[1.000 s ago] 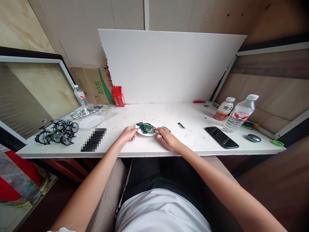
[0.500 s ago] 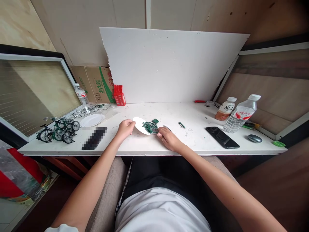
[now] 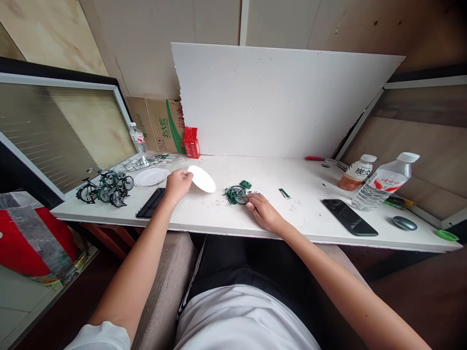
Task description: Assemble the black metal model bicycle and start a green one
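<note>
My left hand (image 3: 179, 184) pinches the rim of a thin white disc (image 3: 202, 179), which is tilted and raised off the white table (image 3: 204, 214). To its right a small pile of dark green parts with a spoked wheel (image 3: 237, 194) lies on the table. My right hand (image 3: 261, 209) is at the right edge of this pile, its fingers bent and close together; whether they grip a part is too small to tell. A green piece (image 3: 245, 184) lies just behind the pile, and a thin green strip (image 3: 284, 193) lies farther right.
Several small model bicycles (image 3: 104, 187) stand at the left, near a white plate (image 3: 151, 177) and a dark phone-like object (image 3: 150, 204). At the right are a phone (image 3: 349, 217), two bottles (image 3: 383, 182) and a mouse (image 3: 404, 223). A white board (image 3: 277, 102) stands behind.
My left hand has moved the white disc left and away from the green pile, which now lies uncovered. My right hand stays beside the pile. The view has turned slightly left.
</note>
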A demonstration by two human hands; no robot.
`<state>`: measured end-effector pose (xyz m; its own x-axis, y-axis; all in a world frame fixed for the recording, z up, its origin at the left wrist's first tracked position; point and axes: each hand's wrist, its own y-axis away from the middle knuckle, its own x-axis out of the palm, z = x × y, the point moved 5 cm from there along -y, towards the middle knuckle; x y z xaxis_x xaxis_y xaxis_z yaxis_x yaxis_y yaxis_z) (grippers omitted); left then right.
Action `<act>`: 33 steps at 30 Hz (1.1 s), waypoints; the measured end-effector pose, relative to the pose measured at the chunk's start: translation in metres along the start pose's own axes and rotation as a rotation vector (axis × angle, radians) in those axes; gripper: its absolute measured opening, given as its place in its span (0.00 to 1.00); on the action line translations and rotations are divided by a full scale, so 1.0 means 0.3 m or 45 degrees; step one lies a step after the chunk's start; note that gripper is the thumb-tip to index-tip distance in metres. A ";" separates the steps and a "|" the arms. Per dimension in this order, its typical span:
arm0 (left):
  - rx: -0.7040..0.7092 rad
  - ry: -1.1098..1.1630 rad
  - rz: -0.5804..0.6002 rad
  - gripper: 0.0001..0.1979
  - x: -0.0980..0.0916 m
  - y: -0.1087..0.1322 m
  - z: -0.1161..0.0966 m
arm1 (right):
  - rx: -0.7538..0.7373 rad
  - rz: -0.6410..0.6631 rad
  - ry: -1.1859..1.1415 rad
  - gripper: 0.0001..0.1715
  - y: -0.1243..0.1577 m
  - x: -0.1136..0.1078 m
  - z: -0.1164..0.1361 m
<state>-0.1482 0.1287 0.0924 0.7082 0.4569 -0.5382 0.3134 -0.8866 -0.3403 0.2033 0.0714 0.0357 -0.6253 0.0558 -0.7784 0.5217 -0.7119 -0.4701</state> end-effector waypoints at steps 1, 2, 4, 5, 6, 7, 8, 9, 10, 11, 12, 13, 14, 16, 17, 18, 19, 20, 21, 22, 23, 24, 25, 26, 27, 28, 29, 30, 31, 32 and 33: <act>-0.055 0.054 -0.006 0.08 -0.017 -0.017 0.030 | -0.001 0.001 0.005 0.25 0.000 0.000 -0.001; -0.122 0.129 -0.033 0.08 -0.038 -0.033 0.064 | -0.004 0.000 0.009 0.24 0.000 0.001 -0.002; -0.259 0.309 -0.074 0.07 -0.075 -0.060 0.135 | -0.014 -0.004 0.015 0.24 0.000 0.002 -0.003; -0.340 0.426 -0.098 0.06 -0.094 -0.069 0.173 | -0.019 -0.007 0.018 0.24 0.000 0.002 -0.003; -0.421 0.552 -0.118 0.05 -0.110 -0.076 0.209 | -0.024 -0.011 0.021 0.24 0.000 0.002 -0.003; -0.458 0.684 -0.107 0.04 -0.122 -0.084 0.238 | -0.029 -0.014 0.022 0.24 0.000 0.003 -0.004; -0.497 0.778 -0.154 0.04 -0.141 -0.088 0.268 | -0.034 -0.017 0.022 0.24 -0.001 0.003 -0.004; -0.541 0.855 -0.180 0.04 -0.155 -0.092 0.296 | -0.037 -0.020 0.022 0.24 -0.001 0.003 -0.004; -0.563 0.930 -0.201 0.03 -0.168 -0.096 0.319 | -0.039 -0.023 0.021 0.24 -0.002 0.003 -0.004; -0.594 0.988 -0.235 0.03 -0.179 -0.098 0.342 | -0.040 -0.027 0.021 0.24 -0.002 0.003 -0.005; -0.630 1.037 -0.261 0.03 -0.186 -0.099 0.363 | -0.039 -0.029 0.022 0.24 -0.002 0.003 -0.006; -0.666 1.081 -0.279 0.04 -0.190 -0.100 0.380 | -0.040 -0.030 0.025 0.24 -0.001 0.003 -0.007; -0.699 1.120 -0.293 0.04 -0.192 -0.101 0.395 | -0.041 -0.030 0.028 0.24 -0.001 0.003 -0.008; -0.744 1.186 -0.306 0.03 -0.189 -0.101 0.412 | -0.047 -0.028 0.035 0.24 0.000 0.004 -0.008; -0.752 1.212 -0.313 0.04 -0.187 -0.101 0.416 | -0.050 -0.028 0.038 0.24 0.000 0.004 -0.007; -0.756 1.233 -0.324 0.04 -0.185 -0.101 0.418 | -0.052 -0.029 0.039 0.24 0.000 0.004 -0.006; -0.757 1.252 -0.338 0.05 -0.185 -0.101 0.418 | -0.053 -0.030 0.039 0.24 0.000 0.003 -0.004; -0.758 1.271 -0.350 0.06 -0.185 -0.101 0.417 | -0.056 -0.032 0.039 0.24 -0.001 0.002 -0.002; -0.760 1.290 -0.358 0.07 -0.184 -0.102 0.416 | -0.059 -0.033 0.039 0.24 -0.001 0.001 0.000; -0.767 1.308 -0.368 0.08 -0.184 -0.103 0.415 | -0.062 -0.035 0.041 0.24 -0.001 0.000 0.002; -0.772 1.324 -0.379 0.09 -0.185 -0.104 0.414 | -0.065 -0.036 0.044 0.24 -0.001 -0.001 0.004; -0.769 1.336 -0.393 0.10 -0.187 -0.107 0.414 | -0.066 -0.037 0.048 0.24 -0.001 -0.001 0.005; -0.759 1.341 -0.415 0.10 -0.190 -0.110 0.414 | -0.066 -0.037 0.052 0.24 -0.002 -0.002 0.006; -0.747 1.337 -0.438 0.11 -0.193 -0.113 0.414 | -0.064 -0.036 0.055 0.24 -0.002 -0.002 0.005; -0.736 1.326 -0.457 0.11 -0.196 -0.116 0.414 | -0.059 -0.036 0.057 0.24 -0.002 -0.002 0.005; -0.729 1.312 -0.466 0.13 -0.197 -0.119 0.413 | -0.054 -0.034 0.058 0.24 -0.002 -0.001 0.004; -0.729 1.295 -0.465 0.14 -0.197 -0.121 0.412 | -0.051 -0.033 0.059 0.24 -0.002 -0.001 0.004; -0.733 1.276 -0.453 0.15 -0.196 -0.123 0.411 | -0.049 -0.033 0.062 0.24 -0.002 -0.001 0.004; -0.733 1.256 -0.431 0.15 -0.194 -0.125 0.407 | -0.049 -0.034 0.069 0.24 -0.002 0.000 0.003; -0.717 1.226 -0.402 0.15 -0.194 -0.127 0.401 | -0.047 -0.036 0.082 0.24 -0.001 0.001 0.003; -0.688 1.186 -0.366 0.15 -0.195 -0.131 0.393 | -0.037 -0.039 0.103 0.24 -0.001 0.002 0.001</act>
<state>-0.2764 0.1453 0.0464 0.6918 0.6185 0.3727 0.6158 -0.7748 0.1429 0.2027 0.0714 0.0355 -0.5930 0.1344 -0.7939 0.5206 -0.6882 -0.5053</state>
